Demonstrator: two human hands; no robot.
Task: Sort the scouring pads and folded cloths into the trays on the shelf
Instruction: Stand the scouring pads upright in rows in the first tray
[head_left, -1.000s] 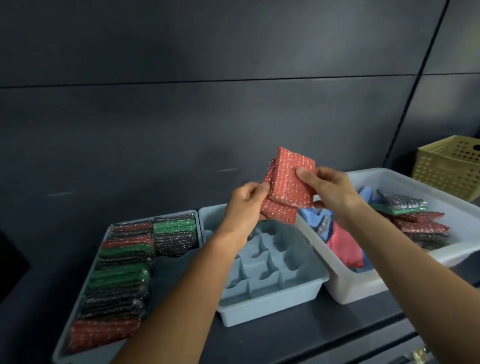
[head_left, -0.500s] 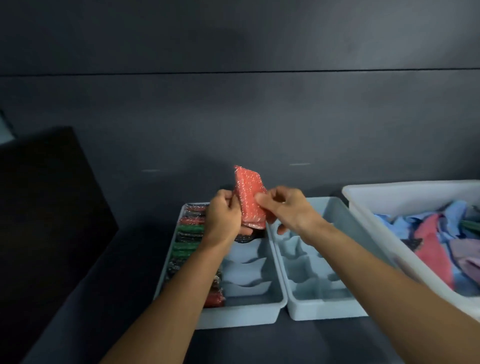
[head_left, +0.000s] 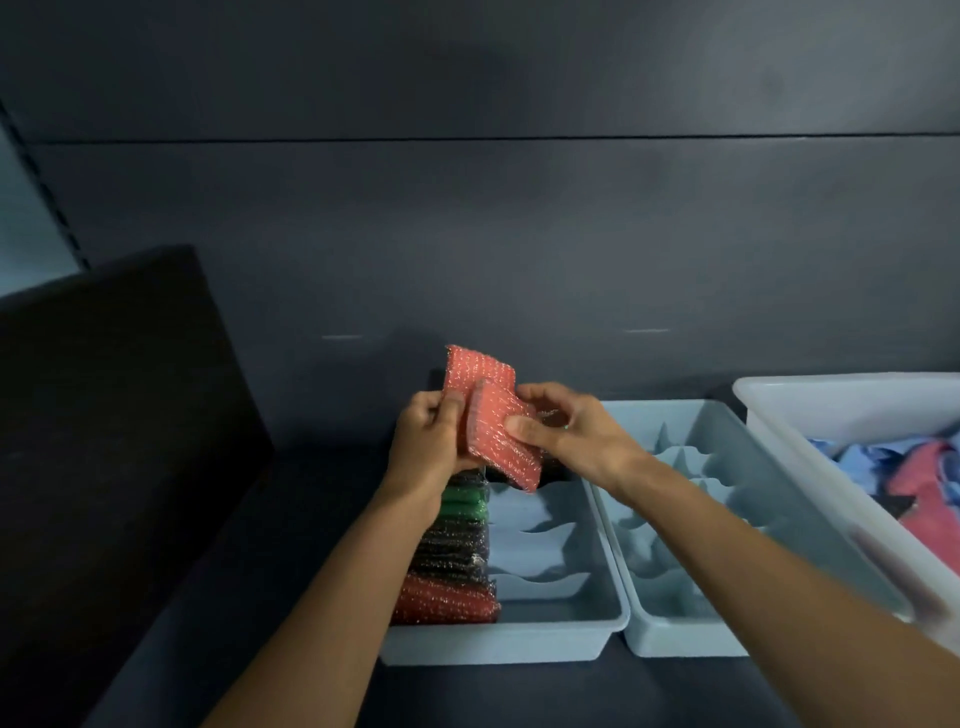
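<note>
Two red scouring pads sit in my hands above the left blue tray (head_left: 561, 631). My left hand (head_left: 434, 441) grips the rear red pad (head_left: 475, 369), which stands upright. My right hand (head_left: 571, 434) pinches the front red pad (head_left: 501, 444), tilted down toward the tray. The tray's left column holds a row of green, black and red pads (head_left: 452, 566); its right compartments show bare dividers. A second divided blue tray (head_left: 691, 634) stands to the right with nothing visible in it.
A white bin (head_left: 831, 415) at the right holds blue and red cloths (head_left: 914, 473). A dark box (head_left: 114, 415) stands at the left on the dark shelf. A dark wall runs behind the trays.
The view swung left, so the white bin slid to the right edge. The two red pads, held together before, have come apart, and my right hand has lowered one toward the left tray.
</note>
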